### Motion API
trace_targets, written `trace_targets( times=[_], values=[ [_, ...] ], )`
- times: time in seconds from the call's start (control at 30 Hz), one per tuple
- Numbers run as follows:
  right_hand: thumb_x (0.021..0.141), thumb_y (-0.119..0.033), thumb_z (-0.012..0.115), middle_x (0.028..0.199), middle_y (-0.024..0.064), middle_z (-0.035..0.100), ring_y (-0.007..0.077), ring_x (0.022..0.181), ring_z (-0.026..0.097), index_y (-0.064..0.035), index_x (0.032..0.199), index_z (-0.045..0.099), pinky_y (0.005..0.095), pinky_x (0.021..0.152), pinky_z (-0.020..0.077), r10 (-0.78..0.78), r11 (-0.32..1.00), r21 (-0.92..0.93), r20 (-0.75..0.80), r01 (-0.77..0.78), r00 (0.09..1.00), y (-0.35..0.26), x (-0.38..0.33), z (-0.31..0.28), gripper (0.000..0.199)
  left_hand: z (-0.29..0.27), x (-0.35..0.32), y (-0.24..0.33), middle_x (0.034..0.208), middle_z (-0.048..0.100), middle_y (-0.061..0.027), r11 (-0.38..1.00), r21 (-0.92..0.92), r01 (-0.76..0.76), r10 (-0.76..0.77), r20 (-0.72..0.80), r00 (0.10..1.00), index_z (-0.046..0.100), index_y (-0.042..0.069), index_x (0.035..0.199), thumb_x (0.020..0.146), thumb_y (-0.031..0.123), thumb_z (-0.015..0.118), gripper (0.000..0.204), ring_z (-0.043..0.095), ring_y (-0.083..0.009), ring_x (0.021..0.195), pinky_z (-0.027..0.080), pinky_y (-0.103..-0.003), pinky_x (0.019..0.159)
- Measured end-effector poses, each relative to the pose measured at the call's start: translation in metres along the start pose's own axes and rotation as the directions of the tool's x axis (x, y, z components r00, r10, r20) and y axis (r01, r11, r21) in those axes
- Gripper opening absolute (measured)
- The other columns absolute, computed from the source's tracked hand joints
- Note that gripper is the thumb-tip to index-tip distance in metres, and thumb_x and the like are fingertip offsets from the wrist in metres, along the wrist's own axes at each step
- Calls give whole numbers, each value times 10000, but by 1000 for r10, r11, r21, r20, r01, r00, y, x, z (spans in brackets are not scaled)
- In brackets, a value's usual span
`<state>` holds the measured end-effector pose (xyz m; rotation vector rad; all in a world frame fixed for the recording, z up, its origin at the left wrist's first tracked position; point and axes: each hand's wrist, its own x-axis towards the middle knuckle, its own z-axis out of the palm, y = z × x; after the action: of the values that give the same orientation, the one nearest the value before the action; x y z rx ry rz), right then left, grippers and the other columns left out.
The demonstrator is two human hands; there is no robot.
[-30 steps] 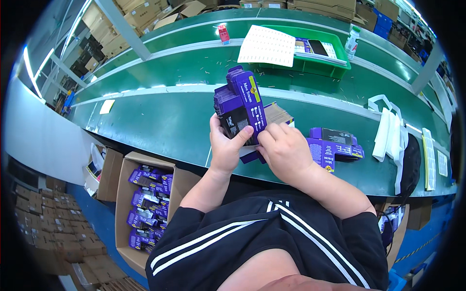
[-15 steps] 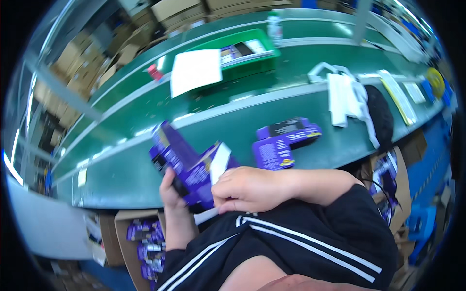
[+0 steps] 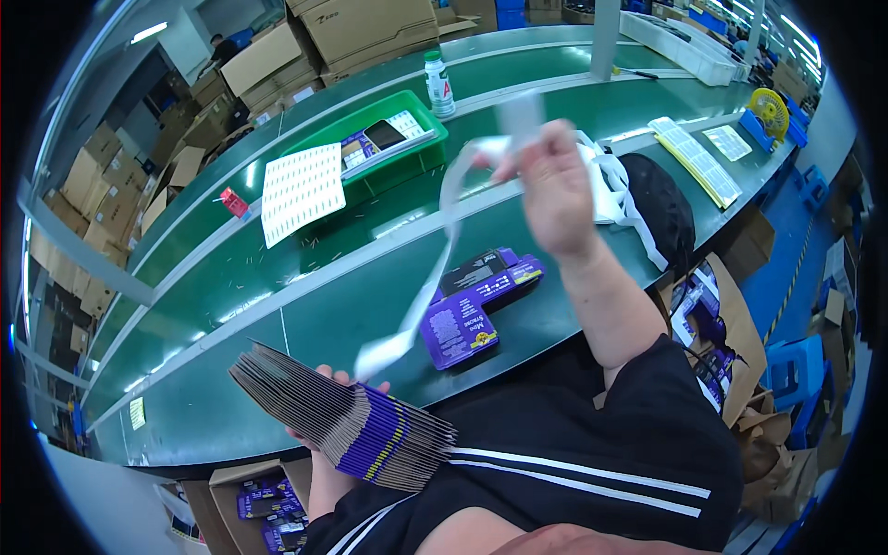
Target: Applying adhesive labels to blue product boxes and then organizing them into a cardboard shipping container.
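Note:
My left hand (image 3: 324,458) grips a stack of flat purple cardboard pieces (image 3: 361,425) near my body. Their brown layered edges face up, and the stack partly hides that hand, leaving fingertips along its far side. Raised over the bench, my right hand (image 3: 557,194) is closed on a long white strip (image 3: 433,282). The strip hangs in a curve down to the far side of the stack; whether its lower end touches the stack I cannot tell. Between my hands, another purple printed cardboard stack (image 3: 462,324) lies on the green bench (image 3: 222,388).
A green tray (image 3: 379,180) holds papers and a dark flat item, with a printed sheet (image 3: 303,192) over its side. Beyond stands a white bottle (image 3: 439,85). A black bag (image 3: 659,208) lies at right. Open cartons (image 3: 227,476) of purple pieces flank me.
My right hand has pulled the white strip up and away from the stack. The stack in my left hand has turned, from printed faces showing to layered edges. My view has shifted.

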<state>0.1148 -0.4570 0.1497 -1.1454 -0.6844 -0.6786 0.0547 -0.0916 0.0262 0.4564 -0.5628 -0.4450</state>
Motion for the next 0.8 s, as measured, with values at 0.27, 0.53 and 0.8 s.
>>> trace_targets(
  times=[0.27, 0.53, 0.8],
  values=[
    [1032, -240, 508, 897, 88, 701, 201, 773, 649, -45, 1014, 564, 314, 752, 498, -183, 174, -934, -343, -313, 921, -24, 20, -137, 203, -28, -10, 1, 1312, 550, -163, 995, -81, -52, 42, -126, 991, 472, 119, 1395, 733, 459, 829, 826, 554, -330, 1214, 419, -556, 1074],
    [911, -205, 598, 1241, 143, 651, 308, 1020, 631, -109, 1286, 647, 422, 899, 500, 307, -438, -845, -461, -306, 833, 56, -66, -222, 390, -47, -27, 1, 1280, 605, -87, 990, 123, 61, -42, -154, 987, 528, 129, 1375, 740, 454, 779, 756, 594, -307, 1149, 482, -505, 998],
    [896, -160, 618, 1289, 126, 615, 316, 1008, 607, -97, 1221, 671, 398, 902, 496, -9, -425, -848, -345, -316, 939, 69, -68, -178, 336, -58, 56, 102, 1235, 664, -113, 932, 357, 67, -20, -134, 991, 574, 74, 1330, 665, 233, 850, 738, 647, -322, 1103, 498, -518, 990]
  ],
)
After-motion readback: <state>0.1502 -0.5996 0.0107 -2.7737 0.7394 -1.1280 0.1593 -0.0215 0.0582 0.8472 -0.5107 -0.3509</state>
